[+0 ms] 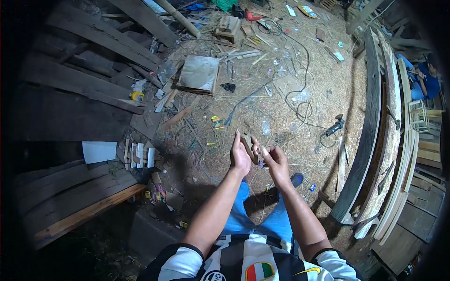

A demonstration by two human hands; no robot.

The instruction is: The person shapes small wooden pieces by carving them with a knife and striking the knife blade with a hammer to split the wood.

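My left hand is wrapped round a small, narrow brown wooden piece, held upright and tilted in front of my body. Close beside its lower end, my right hand is closed in a pinch, thumb and forefinger together. Whatever those right fingers hold is too small or too hidden to name. Both hands are above the littered floor, over my legs in blue jeans.
An angle grinder lies on the floor to the right, its cable trailing. Long planks stand along the right side, with a person beyond them. A pale square board lies ahead; a wooden bench is at left.
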